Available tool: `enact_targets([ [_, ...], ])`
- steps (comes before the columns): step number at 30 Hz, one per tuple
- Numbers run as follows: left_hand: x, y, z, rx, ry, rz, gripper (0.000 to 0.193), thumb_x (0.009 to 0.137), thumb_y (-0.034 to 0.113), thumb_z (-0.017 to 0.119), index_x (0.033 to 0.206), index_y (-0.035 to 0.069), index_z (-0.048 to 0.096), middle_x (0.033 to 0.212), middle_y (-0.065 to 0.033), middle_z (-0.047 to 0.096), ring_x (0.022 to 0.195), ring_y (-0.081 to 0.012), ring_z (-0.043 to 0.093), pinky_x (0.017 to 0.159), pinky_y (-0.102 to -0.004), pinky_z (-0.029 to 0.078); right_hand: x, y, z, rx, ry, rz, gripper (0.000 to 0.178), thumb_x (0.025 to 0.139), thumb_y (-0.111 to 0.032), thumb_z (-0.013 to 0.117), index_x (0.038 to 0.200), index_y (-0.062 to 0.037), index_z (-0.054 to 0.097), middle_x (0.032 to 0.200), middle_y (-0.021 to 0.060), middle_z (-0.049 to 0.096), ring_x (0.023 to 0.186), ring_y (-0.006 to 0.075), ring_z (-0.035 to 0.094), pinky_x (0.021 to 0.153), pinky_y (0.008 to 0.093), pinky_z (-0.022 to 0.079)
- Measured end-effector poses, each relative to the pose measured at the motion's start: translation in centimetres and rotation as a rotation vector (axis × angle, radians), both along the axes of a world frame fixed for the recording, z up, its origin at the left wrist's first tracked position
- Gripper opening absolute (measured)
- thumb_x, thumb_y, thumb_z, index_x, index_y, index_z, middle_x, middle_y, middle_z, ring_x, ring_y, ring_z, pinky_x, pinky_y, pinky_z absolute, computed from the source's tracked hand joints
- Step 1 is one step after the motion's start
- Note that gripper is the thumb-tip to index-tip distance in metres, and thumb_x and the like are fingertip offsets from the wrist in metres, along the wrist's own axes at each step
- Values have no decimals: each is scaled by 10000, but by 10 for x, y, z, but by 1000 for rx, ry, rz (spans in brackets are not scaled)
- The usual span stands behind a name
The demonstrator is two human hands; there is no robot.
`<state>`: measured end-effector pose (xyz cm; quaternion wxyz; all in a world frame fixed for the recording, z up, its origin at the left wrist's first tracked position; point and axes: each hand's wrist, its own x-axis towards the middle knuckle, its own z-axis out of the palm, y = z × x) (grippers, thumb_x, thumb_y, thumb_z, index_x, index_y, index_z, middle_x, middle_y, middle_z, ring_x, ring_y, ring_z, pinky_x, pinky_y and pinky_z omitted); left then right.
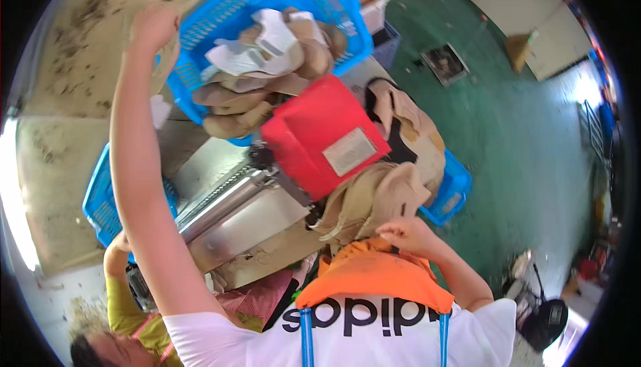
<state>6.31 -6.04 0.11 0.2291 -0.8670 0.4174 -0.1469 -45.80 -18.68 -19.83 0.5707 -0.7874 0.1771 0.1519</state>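
My left arm reaches far forward, and my left hand (155, 28) is closed beside the large blue basket (183, 93). A thin tan piece (167, 62) hangs from its fingers. White and tan shaped pieces (267, 50) are heaped in that basket. My right hand (408, 235) is held in front of my body with curled fingers, just above my orange apron (374, 277). Whether anything is pinched in it is hidden. Close by it, a stack of curved tan pieces (374, 197) leans against a machine with a red cover (320, 133).
Metal rollers (224, 200) extend left from the red cover. A smaller blue basket (100, 200) stands at left, and another blue bin (451, 193) under tan pieces at right. A co-worker in a yellow top (127, 310) is at lower left. Green floor (507, 147) lies right.
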Motion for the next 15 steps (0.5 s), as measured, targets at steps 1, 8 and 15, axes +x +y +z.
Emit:
enact_targets([
  [1,7,-22,-29,-81,-37,-134,149,720,117,497,740,110,645,853,-122,634,803,-317,574,722,-434,449,-1,-6,3,-21,5,-41,207,789,-146,606,961,-36,642,818,72,636,692,134,575,636,254,463],
  [8,24,-61,-213,-183,464,-193,865,674,297,682,1391,202,207,1427,-188,177,1264,-362,295,1044,-361,271,-3,-44,-70,-514,-256,-671,380,747,-155,649,1089,-24,548,1028,115,566,921,238,548,831,309,424],
  [15,-233,-29,-111,-601,1151,-257,469,793,210,617,1207,30,490,1245,-153,484,1152,-261,459,936,-356,387,1,-57,-60,-405,-472,-559,267,675,18,646,927,-23,567,961,103,583,916,201,560,803,292,437],
])
